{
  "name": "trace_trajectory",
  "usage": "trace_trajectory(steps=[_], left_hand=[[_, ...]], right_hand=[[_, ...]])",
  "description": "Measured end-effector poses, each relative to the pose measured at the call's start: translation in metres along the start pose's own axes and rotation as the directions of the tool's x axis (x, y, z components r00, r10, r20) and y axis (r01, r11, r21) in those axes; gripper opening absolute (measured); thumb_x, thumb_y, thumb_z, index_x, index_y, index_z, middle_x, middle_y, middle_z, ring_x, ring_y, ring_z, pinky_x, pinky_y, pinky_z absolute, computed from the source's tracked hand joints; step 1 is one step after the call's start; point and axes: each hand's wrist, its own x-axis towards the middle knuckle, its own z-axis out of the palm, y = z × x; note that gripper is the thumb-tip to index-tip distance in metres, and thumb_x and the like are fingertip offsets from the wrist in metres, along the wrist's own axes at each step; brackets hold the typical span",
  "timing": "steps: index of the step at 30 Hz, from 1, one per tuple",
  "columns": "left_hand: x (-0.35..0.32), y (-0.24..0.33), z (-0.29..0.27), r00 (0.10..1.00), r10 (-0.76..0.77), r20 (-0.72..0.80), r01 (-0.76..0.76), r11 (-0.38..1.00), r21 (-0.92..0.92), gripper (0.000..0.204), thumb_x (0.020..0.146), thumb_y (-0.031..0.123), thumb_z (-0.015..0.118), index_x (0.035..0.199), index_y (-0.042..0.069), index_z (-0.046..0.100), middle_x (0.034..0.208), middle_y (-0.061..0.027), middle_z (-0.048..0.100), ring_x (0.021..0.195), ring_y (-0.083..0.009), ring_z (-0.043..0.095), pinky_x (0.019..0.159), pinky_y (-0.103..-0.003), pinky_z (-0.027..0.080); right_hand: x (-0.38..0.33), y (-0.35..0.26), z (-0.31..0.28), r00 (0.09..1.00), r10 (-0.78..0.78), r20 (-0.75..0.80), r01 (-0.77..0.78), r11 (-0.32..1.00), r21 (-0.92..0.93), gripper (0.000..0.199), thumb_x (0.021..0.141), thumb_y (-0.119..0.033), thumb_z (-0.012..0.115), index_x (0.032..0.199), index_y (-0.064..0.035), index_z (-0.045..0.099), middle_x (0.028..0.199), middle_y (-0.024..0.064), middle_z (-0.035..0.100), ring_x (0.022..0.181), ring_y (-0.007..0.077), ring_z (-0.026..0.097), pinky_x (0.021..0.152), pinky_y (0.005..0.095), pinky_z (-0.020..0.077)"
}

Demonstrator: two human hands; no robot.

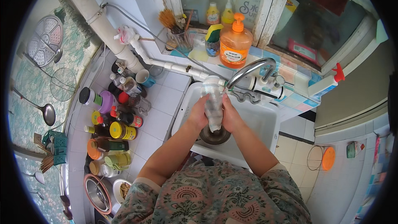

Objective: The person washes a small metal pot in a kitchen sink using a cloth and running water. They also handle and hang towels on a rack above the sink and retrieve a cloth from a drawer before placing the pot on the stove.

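Both my hands are closed around a bunched, pale grey-and-white checked cloth (214, 107) above the white sink (265, 130). My left hand (199, 113) presses on its left side, and my right hand (230, 114) on its right side. The cloth stretches lengthwise away from me, its lower end above a round metal bowl (219, 140) in the sink. Just beyond my right hand curves the chrome faucet (259, 63), its spout end near the cloth's far part. Some of my fingertips are hidden behind the cloth.
An orange pump bottle (236, 43) and a glass with a sponge (212, 43) stand behind the sink. Several bottles and jars, one a yellow-lidded jar (123, 130), crowd the left tiled counter. A white spray bottle (325, 84) stands right of the faucet.
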Motion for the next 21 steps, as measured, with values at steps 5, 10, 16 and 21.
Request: trace_trajectory(steps=[5,10,16,21], left_hand=[[0.001,0.006,-0.032,0.997,-0.063,-0.045,0.073,0.954,0.292,0.032,0.094,0.024,0.043,0.121,0.006,0.045,0.112,-0.0091,0.055,0.104,-0.0234,0.055,0.089,-0.040,0.046],[-0.010,0.018,-0.044,0.983,0.015,-0.183,0.098,0.801,0.590,0.059,0.086,0.028,0.058,0.132,0.010,0.026,0.110,-0.0081,0.052,0.100,-0.0186,0.053,0.082,-0.035,0.047],[-0.017,0.032,-0.018,0.989,-0.140,-0.050,0.143,0.812,0.566,0.059,0.085,0.033,0.061,0.128,0.010,0.028,0.108,-0.0064,0.050,0.084,-0.0174,0.053,0.068,-0.034,0.047],[0.011,0.027,-0.038,0.995,-0.044,-0.091,0.080,0.889,0.450,0.038,0.086,0.031,0.060,0.113,0.011,0.043,0.095,-0.0057,0.054,0.066,-0.0155,0.055,0.049,-0.028,0.047]], right_hand=[[0.025,0.053,-0.009,0.945,-0.109,-0.310,0.035,0.972,-0.234,0.030,0.093,-0.014,0.046,0.123,-0.0083,0.045,0.114,0.0054,0.056,0.102,0.0174,0.054,0.087,0.0326,0.0440],[0.032,0.069,-0.037,0.757,-0.566,-0.326,0.126,0.617,-0.777,0.037,0.086,-0.004,0.051,0.123,-0.0033,0.045,0.103,0.0110,0.062,0.087,0.0223,0.061,0.077,0.0307,0.0478],[-0.006,0.071,0.020,0.813,-0.582,-0.018,0.100,0.170,-0.980,0.032,0.078,-0.013,0.064,0.108,-0.0063,0.059,0.101,0.0154,0.063,0.083,0.0305,0.063,0.072,0.0346,0.0493],[-0.016,0.065,0.015,0.698,-0.711,0.089,0.137,0.011,-0.991,0.041,0.074,-0.023,0.071,0.110,-0.0092,0.058,0.107,0.0161,0.058,0.103,0.0352,0.053,0.086,0.0384,0.0420]])
